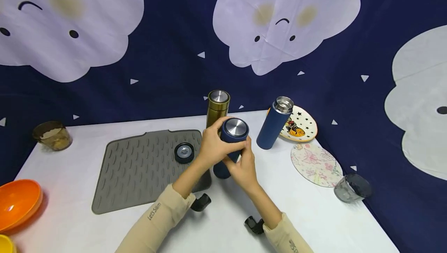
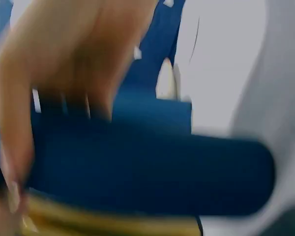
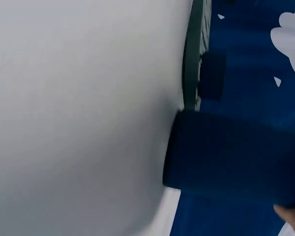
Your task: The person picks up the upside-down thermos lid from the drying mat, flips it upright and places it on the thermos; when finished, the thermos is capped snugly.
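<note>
In the head view, a dark blue thermos (image 1: pixel 221 170) with a silver-topped lid (image 1: pixel 236 127) stands near the mat's right edge, leaning slightly. My left hand (image 1: pixel 217 146) wraps its upper part just below the lid, fingers behind and thumb across the front. Lower down, my right hand (image 1: pixel 243 167) grips the body from the right. The left wrist view shows the thermos body (image 2: pixel 152 172) under my left fingers; in the right wrist view only fingertips (image 3: pixel 291 220) of my right hand show at the thermos (image 3: pixel 231 155). A gold thermos (image 1: pixel 217 109) stands right behind.
A lidless blue thermos (image 1: pixel 270 129) stands right, before a patterned plate (image 1: pixel 307 125). A black lid (image 1: pixel 184 153) lies on the grey drying mat (image 1: pixel 139 175). Around lie a round floral mat (image 1: pixel 316 164), a grey glass (image 1: pixel 350 189), a brown glass (image 1: pixel 54 136) and an orange bowl (image 1: pixel 19 202).
</note>
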### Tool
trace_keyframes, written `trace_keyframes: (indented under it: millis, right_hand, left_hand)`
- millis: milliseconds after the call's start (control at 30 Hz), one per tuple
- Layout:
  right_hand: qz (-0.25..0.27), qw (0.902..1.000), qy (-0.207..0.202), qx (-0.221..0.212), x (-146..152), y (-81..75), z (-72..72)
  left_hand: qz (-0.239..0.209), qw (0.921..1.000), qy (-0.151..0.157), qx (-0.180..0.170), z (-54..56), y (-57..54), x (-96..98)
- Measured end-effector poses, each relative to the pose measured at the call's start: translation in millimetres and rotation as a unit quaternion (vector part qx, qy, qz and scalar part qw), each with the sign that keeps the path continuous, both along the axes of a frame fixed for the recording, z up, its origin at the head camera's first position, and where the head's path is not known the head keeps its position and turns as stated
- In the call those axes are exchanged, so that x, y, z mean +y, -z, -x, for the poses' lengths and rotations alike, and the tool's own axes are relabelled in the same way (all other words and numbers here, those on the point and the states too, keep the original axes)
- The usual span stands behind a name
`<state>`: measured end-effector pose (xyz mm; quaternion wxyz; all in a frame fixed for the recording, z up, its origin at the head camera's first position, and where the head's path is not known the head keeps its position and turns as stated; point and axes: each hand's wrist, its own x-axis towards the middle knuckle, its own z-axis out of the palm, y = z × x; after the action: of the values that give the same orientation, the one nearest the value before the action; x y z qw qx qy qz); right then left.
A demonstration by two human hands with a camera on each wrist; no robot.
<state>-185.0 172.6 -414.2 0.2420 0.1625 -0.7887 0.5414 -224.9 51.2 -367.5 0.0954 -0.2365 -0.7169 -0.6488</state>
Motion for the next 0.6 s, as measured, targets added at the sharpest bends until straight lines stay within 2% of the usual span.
trace_keyframes:
  millis: [33,67,133,200,267,333,367,400,433,467,500,600]
  right_hand:
    - [0.000,0.9999,-0.010,-0.001,1,-1.6,-0.3]
    - [0.001,0.9997,-0.023,-0.002,2,-2.9,-0.6]
    - [-0.011,0.9993,-0.037,-0.003,3,-4.1,-1.9]
    - [-0.024,0.9989,-0.040,-0.005,3,-5.2,-4.2]
    - [-0.034,0.9988,-0.036,0.002,2,-5.3,-6.8]
    - [-0.049,0.9984,-0.026,0.012,-1,-5.0,-9.6]
    - [-0.054,0.9982,-0.022,0.017,-2,-4.9,-10.6]
    - [-0.057,0.9979,-0.022,0.023,-3,-4.5,-11.1]
    - [-0.057,0.9978,-0.024,0.026,-4,-4.2,-11.4]
    - [-0.053,0.9980,-0.026,0.024,-4,-4.0,-11.1]
    - [-0.046,0.9984,-0.028,0.019,-4,-3.6,-10.4]
    - [-0.006,0.9997,-0.021,-0.004,-2,-3.3,-4.3]
  left_hand:
    - [-0.013,0.9982,0.055,-0.017,6.0,-0.8,-5.7]
    - [-0.024,0.9924,0.113,-0.042,12.4,-1.6,-12.2]
    - [-0.036,0.9719,0.218,-0.082,24.5,-2.2,-24.1]
    - [-0.037,0.9479,0.300,-0.100,34.0,-3.4,-32.7]
    - [-0.040,0.9233,0.370,-0.094,41.9,-3.3,-37.7]
    - [-0.046,0.9000,0.425,-0.086,46.4,-2.9,-40.1]
    - [-0.050,0.8903,0.444,-0.087,47.7,-2.3,-40.9]
    - [-0.052,0.8842,0.456,-0.087,48.2,-1.7,-41.7]
    - [-0.052,0.8820,0.460,-0.088,47.7,-1.0,-42.4]
    - [-0.050,0.8844,0.455,-0.089,46.5,-0.6,-42.9]
    - [-0.047,0.8905,0.443,-0.095,43.9,-0.6,-43.5]
    - [-0.038,0.9274,0.356,-0.108,30.8,0.5,-48.7]
